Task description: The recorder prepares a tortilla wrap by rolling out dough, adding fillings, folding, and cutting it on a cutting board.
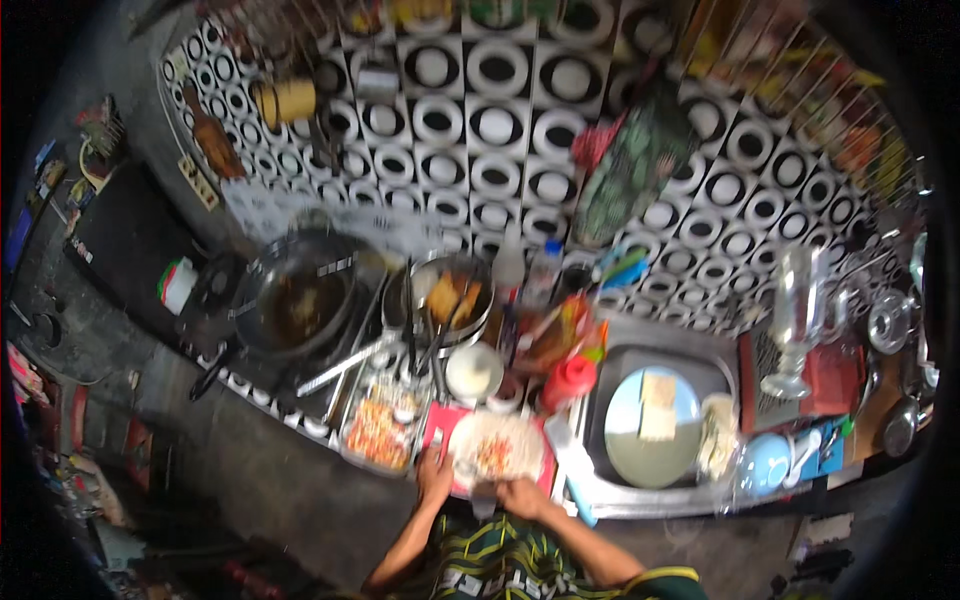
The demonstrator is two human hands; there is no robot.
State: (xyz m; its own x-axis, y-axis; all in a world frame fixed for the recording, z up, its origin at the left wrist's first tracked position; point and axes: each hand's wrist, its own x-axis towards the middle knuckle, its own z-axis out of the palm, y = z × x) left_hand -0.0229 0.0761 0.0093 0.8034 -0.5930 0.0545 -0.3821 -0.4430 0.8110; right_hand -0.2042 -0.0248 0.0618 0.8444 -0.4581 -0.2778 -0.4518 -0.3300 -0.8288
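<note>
A round flatbread (525, 448) with a heap of chopped red and white filling (493, 454) lies on a red board (441, 421) in front of me. At the board's left edge is my left hand (435, 476), by the flatbread's rim; whether it grips anything is unclear. My right hand (523, 498) is at the near edge, its fingers closed beside a dark, blurred object that I cannot identify. A metal tray (379, 435) of chopped filling stands just left of the board, and a white bowl (474, 373) behind it.
A wok (300, 300) with brown liquid sits on the stove at left. Behind the bowl stands a pan (480, 330) with fried pieces and tongs. A red squeeze bottle (570, 382) is right of the board, near a sink (600, 480) holding a plate (652, 465). A blue-handled spatula (577, 487) lies between.
</note>
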